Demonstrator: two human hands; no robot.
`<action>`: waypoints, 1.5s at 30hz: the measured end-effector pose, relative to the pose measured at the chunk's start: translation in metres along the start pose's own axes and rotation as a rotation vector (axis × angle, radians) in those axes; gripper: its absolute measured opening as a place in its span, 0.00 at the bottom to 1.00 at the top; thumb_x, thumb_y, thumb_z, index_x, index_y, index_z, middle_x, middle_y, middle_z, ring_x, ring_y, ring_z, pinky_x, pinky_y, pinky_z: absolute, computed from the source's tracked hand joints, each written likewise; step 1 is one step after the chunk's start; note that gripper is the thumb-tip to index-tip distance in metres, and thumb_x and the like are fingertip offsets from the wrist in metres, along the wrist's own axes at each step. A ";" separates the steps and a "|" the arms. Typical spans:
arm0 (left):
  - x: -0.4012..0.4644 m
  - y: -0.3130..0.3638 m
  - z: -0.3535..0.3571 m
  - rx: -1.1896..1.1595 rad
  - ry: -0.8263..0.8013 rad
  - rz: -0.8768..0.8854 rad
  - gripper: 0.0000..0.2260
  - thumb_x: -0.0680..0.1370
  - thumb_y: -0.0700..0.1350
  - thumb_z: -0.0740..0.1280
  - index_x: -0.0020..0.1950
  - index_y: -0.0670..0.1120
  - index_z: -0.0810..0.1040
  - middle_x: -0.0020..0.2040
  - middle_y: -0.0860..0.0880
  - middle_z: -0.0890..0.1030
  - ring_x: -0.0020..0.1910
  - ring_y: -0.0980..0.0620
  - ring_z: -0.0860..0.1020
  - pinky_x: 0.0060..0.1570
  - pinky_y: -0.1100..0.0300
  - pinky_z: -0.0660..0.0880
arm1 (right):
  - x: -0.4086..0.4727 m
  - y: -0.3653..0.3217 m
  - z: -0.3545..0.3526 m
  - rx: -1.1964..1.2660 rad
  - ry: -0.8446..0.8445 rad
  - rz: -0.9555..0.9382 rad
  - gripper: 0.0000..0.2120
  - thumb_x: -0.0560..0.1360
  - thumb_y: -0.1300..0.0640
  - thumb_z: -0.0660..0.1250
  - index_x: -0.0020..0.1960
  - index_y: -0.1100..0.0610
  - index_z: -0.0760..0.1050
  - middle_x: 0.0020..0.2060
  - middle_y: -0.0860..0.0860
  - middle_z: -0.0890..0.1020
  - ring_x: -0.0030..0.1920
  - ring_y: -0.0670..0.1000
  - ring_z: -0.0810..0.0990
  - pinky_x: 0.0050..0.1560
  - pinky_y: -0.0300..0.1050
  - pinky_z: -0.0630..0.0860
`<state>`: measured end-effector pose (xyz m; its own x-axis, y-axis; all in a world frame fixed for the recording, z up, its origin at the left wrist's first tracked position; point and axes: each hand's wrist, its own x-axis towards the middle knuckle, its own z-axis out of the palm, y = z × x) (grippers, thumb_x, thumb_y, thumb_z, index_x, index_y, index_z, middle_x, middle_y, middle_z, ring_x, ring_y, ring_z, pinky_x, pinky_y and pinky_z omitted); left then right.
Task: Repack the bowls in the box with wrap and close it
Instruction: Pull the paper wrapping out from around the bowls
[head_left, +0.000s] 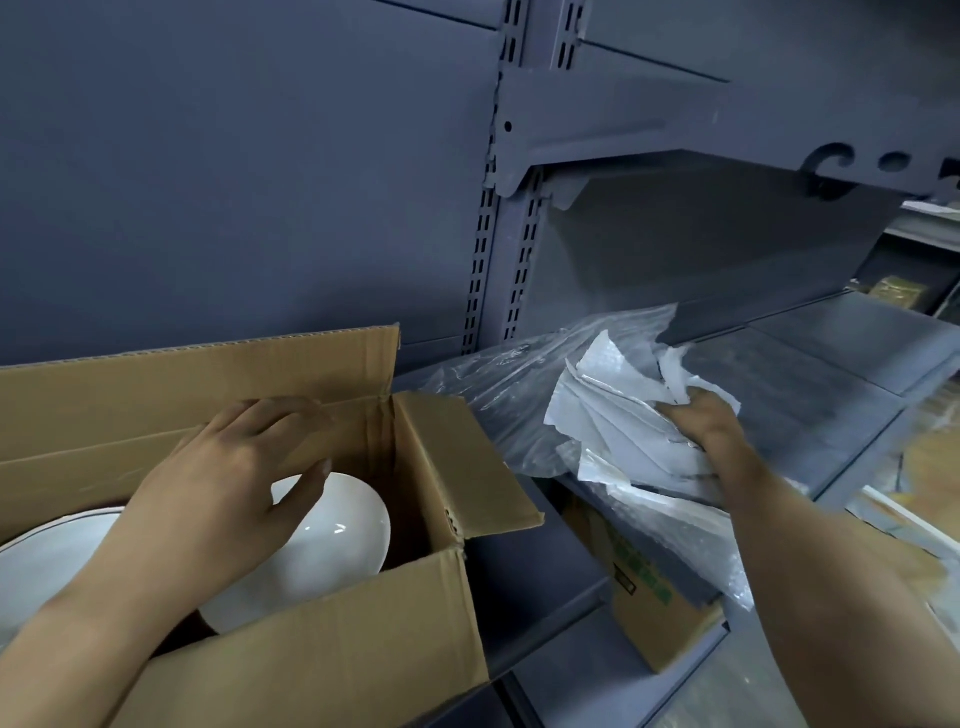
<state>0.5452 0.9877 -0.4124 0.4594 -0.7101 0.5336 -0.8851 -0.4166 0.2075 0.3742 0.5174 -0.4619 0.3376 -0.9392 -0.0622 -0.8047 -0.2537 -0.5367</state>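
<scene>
An open cardboard box (332, 644) stands in front of me with its flaps up. Inside lie two white bowls: one (332, 551) on the right, tilted on its side, and another (47, 561) at the left, partly hidden by my arm. My left hand (223, 467) hovers over the box with fingers spread and relaxed, its thumb near the right bowl's rim. My right hand (711, 431) grips a bunch of white foam wrap sheets (618, 421) over the grey shelf, with clear plastic wrap (498, 410) trailing under them.
A grey metal shelf (810, 384) extends to the right behind the wrap. A smaller cardboard box (644, 597) sits on the lower shelf beneath it. The slotted shelf upright (483, 249) and back panel rise behind the box.
</scene>
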 end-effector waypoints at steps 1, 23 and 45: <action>0.000 0.001 0.000 -0.001 -0.001 -0.001 0.15 0.73 0.54 0.57 0.55 0.54 0.76 0.56 0.53 0.79 0.52 0.45 0.78 0.43 0.49 0.77 | -0.004 -0.001 0.000 -0.023 0.035 -0.025 0.32 0.73 0.42 0.67 0.70 0.59 0.68 0.65 0.59 0.75 0.65 0.62 0.72 0.64 0.54 0.68; -0.011 0.007 -0.032 -0.031 0.016 -0.130 0.10 0.74 0.45 0.68 0.56 0.50 0.80 0.54 0.52 0.81 0.51 0.45 0.80 0.35 0.58 0.72 | -0.094 -0.061 -0.056 0.068 0.356 -0.630 0.11 0.77 0.54 0.67 0.58 0.53 0.81 0.49 0.57 0.85 0.51 0.60 0.82 0.52 0.53 0.77; -0.112 -0.013 -0.188 -0.700 0.094 -0.570 0.06 0.75 0.56 0.68 0.47 0.56 0.81 0.43 0.64 0.83 0.46 0.69 0.78 0.46 0.76 0.71 | -0.431 -0.216 0.025 0.298 -0.082 -1.346 0.09 0.75 0.53 0.67 0.50 0.55 0.83 0.42 0.48 0.85 0.42 0.49 0.81 0.43 0.49 0.77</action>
<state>0.4915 1.1798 -0.3209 0.8609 -0.4400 0.2555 -0.3825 -0.2284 0.8953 0.4141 0.9827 -0.3400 0.8000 0.0069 0.6000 0.2921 -0.8780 -0.3793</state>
